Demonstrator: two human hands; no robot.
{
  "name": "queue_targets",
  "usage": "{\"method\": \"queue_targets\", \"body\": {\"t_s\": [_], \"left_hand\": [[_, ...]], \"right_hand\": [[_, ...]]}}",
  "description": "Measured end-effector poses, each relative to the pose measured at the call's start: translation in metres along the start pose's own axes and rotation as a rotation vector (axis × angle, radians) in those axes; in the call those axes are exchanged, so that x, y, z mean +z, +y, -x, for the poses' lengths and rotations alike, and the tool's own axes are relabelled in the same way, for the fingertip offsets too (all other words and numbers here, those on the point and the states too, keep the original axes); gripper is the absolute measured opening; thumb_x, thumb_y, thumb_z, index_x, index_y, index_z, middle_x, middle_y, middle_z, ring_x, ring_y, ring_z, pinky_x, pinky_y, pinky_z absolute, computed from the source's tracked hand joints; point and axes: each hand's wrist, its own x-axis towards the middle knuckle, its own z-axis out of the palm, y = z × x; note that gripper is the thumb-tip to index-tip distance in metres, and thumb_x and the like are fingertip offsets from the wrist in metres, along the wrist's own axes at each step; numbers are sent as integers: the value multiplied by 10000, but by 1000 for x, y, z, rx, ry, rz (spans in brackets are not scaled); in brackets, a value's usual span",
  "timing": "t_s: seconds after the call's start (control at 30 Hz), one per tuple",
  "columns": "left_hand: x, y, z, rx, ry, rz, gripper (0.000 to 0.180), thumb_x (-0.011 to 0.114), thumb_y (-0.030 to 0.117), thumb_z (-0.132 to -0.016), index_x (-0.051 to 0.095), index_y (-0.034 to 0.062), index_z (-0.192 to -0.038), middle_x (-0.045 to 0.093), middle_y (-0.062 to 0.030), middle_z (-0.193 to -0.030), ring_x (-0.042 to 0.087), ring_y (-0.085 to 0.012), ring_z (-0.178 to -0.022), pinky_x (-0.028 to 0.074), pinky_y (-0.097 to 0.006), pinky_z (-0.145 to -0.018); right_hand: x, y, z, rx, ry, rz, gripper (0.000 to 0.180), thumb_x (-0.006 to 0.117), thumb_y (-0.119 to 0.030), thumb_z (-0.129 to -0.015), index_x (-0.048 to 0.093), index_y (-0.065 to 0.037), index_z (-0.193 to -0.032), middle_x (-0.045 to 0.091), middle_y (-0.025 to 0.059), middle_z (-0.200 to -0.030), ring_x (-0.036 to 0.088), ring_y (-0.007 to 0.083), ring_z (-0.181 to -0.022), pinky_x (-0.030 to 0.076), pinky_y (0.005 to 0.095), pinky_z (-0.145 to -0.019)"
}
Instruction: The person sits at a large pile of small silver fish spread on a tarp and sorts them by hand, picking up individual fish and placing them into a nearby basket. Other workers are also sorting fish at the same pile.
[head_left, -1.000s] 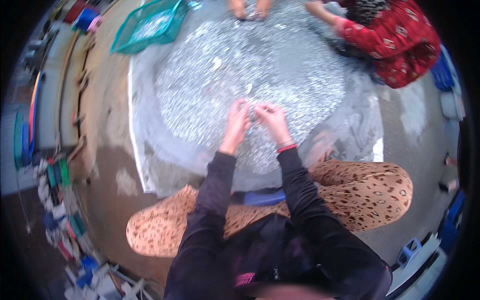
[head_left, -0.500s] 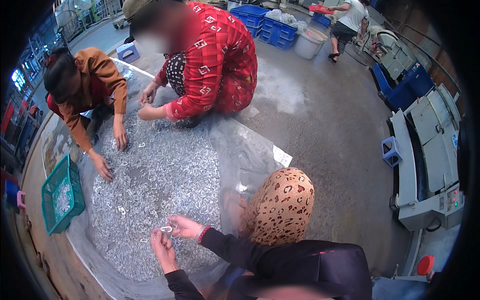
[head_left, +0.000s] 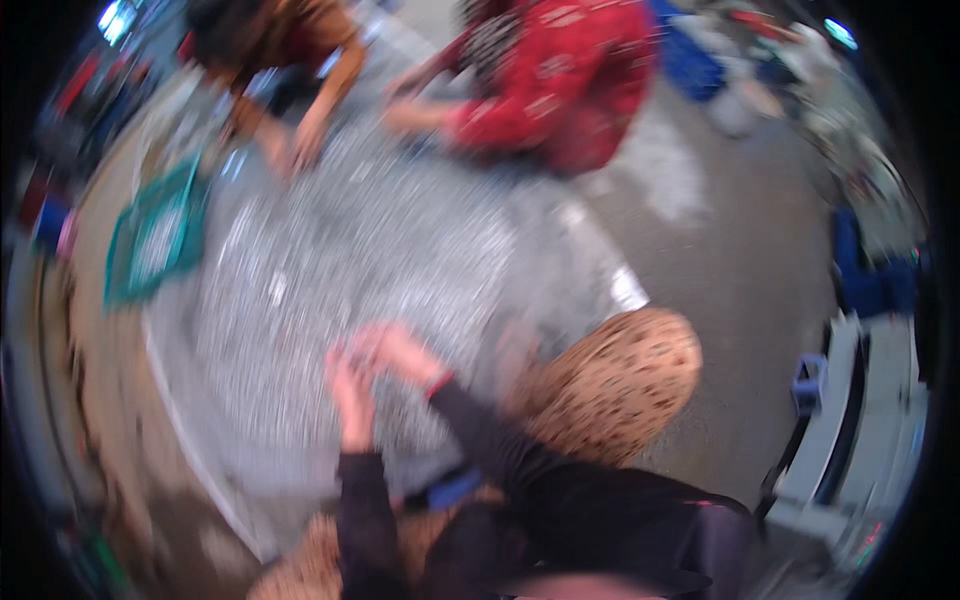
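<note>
The whole view is smeared by motion. My left hand (head_left: 351, 388) and my right hand (head_left: 396, 350) are held close together above a spread of many small silvery pieces (head_left: 350, 260). Their fingers point toward each other and seem to meet. Blur hides whether they are closed and whether anything is between them. The pieces lie on a translucent sheet (head_left: 240, 470) on the floor, and my knee in leopard-print cloth (head_left: 625, 375) is to the right of my hands.
Across the spread, a co-worker in brown (head_left: 340, 60) reaches down to the pieces. Beside them squats a person in red (head_left: 560, 80). A green basket (head_left: 190, 235) stands at the left edge. A small stool (head_left: 808, 385) and pale machines (head_left: 890, 400) stand at right.
The view has swung, so the co-workers, basket and machines sit elsewhere in the picture, now blurred. My hands remain together; the white hook-shaped piece seen between them earlier cannot be made out.
</note>
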Motion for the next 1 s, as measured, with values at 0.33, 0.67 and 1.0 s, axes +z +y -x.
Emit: {"method": "queue_targets", "body": {"t_s": [0.33, 0.67, 1.0], "left_hand": [[-27, 51, 0, 225, -401, -629, 139, 717, 141, -797, 650, 47, -875, 619, 21, -773, 487, -32, -643, 372, -196, -555], [-17, 44, 13, 642, -122, -621, 97, 704, 80, -794, 616, 52, -823, 651, -32, -823, 501, -42, -614, 385, -196, -512], [-15, 12, 16, 263, -149, -219, 126, 694, 99, -815, 581, 50, -839, 616, -3, -802, 443, -10, -589, 330, -184, -465]], "right_hand": [[5, -30, -8, 323, 269, 42, 229, 680, 16, -766, 588, 24, -976, 627, 101, -844, 574, 99, -642, 418, 140, -484], [31, -56, -9, 307, 203, 28, 125, 655, -25, -814, 574, -41, -907, 628, 58, -860, 600, 97, -691, 475, 152, -538], [41, -59, -5, 267, 178, 230, 113, 662, -134, -833, 608, -42, -871, 574, 6, -651, 516, 52, -531, 360, 163, -431]]}}
